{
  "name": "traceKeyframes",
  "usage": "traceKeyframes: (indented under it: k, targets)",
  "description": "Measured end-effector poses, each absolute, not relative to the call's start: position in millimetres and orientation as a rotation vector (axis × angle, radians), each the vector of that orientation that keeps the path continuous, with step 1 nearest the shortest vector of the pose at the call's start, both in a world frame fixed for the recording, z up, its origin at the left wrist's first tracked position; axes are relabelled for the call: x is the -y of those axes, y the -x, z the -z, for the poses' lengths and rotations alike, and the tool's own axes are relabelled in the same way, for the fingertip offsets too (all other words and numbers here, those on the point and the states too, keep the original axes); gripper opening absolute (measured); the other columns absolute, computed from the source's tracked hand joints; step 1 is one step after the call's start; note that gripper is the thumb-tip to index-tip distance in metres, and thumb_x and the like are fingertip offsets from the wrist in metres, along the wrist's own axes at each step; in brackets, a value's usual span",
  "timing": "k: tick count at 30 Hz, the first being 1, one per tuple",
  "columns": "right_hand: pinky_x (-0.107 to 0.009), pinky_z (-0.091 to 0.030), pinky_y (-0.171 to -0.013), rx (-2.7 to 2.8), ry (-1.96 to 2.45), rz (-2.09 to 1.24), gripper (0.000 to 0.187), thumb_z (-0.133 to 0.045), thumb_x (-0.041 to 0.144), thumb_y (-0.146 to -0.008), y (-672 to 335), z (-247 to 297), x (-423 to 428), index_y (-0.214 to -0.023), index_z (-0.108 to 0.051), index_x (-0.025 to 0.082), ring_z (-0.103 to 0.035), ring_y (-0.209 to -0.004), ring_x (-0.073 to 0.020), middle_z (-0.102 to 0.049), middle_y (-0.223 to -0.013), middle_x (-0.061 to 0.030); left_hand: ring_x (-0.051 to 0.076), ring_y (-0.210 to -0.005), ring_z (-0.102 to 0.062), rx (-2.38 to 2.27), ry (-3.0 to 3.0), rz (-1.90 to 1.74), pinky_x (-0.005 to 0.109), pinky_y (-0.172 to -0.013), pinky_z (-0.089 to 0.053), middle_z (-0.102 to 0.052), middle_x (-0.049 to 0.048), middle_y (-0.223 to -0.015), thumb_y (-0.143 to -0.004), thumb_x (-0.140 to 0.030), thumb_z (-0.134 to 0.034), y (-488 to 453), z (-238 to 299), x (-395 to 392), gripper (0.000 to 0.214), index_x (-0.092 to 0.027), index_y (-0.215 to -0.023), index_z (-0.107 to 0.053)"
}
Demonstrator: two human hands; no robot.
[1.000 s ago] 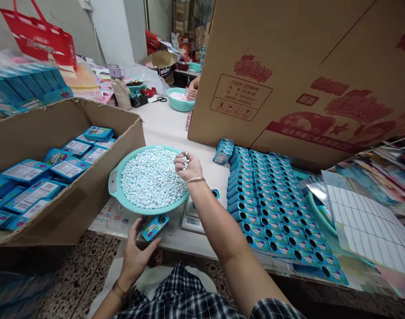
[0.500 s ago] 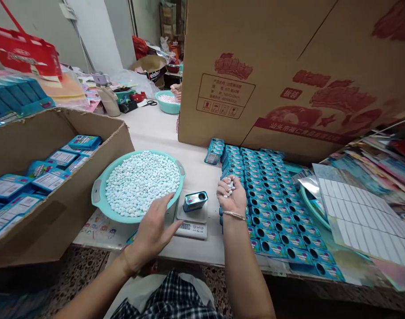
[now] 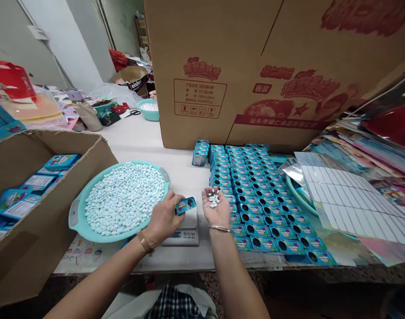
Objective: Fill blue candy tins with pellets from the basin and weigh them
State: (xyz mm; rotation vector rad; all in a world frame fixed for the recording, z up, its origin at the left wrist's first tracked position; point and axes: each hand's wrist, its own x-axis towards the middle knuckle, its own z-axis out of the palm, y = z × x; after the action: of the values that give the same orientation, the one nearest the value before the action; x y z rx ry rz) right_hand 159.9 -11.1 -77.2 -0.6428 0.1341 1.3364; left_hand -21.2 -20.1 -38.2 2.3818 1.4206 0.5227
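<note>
My left hand point(image 3: 164, 218) is closed on a small blue tin point(image 3: 185, 205) with a dark round hole in its top, held tilted over the kitchen scale point(image 3: 181, 238). Palm up and cupped, my right hand point(image 3: 218, 212) carries several small white candies point(image 3: 214, 199) just right of the scale. To the left stands a turquoise basin point(image 3: 75, 208) full of pale candies point(image 3: 122, 199). Rows of blue tins point(image 3: 255, 207), their dark holes facing up, lie beside my right hand.
An open carton point(image 3: 39, 248) with blue packs stands at the left. A big cardboard box point(image 3: 195, 44) walls off the back. Label sheets point(image 3: 348, 199) lie over another turquoise basin point(image 3: 297, 197) at the right. Scissors point(image 3: 132, 113) and a smaller candy basin point(image 3: 149, 114) sit farther back.
My left hand has taken hold of the tin that stood on the scale and lifted it. My right hand's fingers have opened out under the candies. The view has shifted right.
</note>
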Motion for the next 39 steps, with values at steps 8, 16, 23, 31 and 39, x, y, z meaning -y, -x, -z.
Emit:
traceKeyframes:
  k: [8, 16, 23, 31, 39]
  targets:
    - [-0.029, -0.058, -0.072, -0.334, 0.620, -1.381, 0.028, -0.040, 0.021, -0.095, -146.3, 71.8, 10.7, -0.075, -0.059, 0.019, -0.067, -0.070, -0.0119, -0.066, -0.069, -0.0006, 0.016, -0.073, -0.056, -1.294, -2.566, -0.443, 0.027, -0.064, -0.041, -0.053, 0.0019, -0.088, -0.072, -0.014, -0.056, -11.9, -24.8, 9.4, 0.024, -0.023, -0.092, -0.064]
    - [-0.028, -0.057, -0.073, -0.386, 0.617, -1.418, 0.031, -0.040, 0.021, -0.095, -141.8, 64.8, 11.1, -0.071, -0.060, 0.018, -0.068, -0.071, -0.0124, -0.067, -0.068, -0.0018, 0.016, -0.072, -0.056, -1.330, -2.563, -0.351, 0.027, -0.062, -0.040, -0.052, 0.0013, -0.087, -0.072, -0.014, -0.054, -6.9, -6.1, 3.1, 0.026, -0.024, -0.094, -0.065]
    - [-0.030, -0.057, -0.072, -0.417, 0.635, -1.422, 0.031, -0.040, 0.023, -0.096, -138.9, 57.4, 11.4, -0.073, -0.060, 0.017, -0.068, -0.070, -0.0131, -0.066, -0.069, -0.0019, 0.016, -0.074, -0.057, -1.337, -2.555, -0.395, 0.027, -0.063, -0.041, -0.052, 0.0015, -0.087, -0.072, -0.014, -0.055, -6.5, -19.0, 6.2, 0.026, -0.024, -0.093, -0.066]
    - [-0.028, -0.058, -0.073, -0.411, 0.624, -1.420, 0.033, -0.039, 0.023, -0.097, -139.3, 56.1, 14.0, -0.072, -0.060, 0.017, -0.068, -0.069, -0.0112, -0.066, -0.069, -0.0010, 0.017, -0.075, -0.058, -1.354, -2.572, -0.383, 0.027, -0.062, -0.041, -0.053, 0.0019, -0.088, -0.073, -0.015, -0.055, -4.1, -12.4, 6.6, 0.026, -0.025, -0.095, -0.066]
    - [-0.029, -0.059, -0.075, -0.446, 0.613, -1.404, 0.032, -0.040, 0.020, -0.096, -140.1, 55.8, 15.0, -0.072, -0.060, 0.017, -0.069, -0.070, -0.0114, -0.066, -0.068, -0.0008, 0.018, -0.079, -0.061, -1.360, -2.508, -0.486, 0.028, -0.068, -0.044, -0.057, 0.0017, -0.092, -0.074, -0.017, -0.058, 3.9, -2.3, 4.1, 0.028, -0.024, -0.100, -0.065]
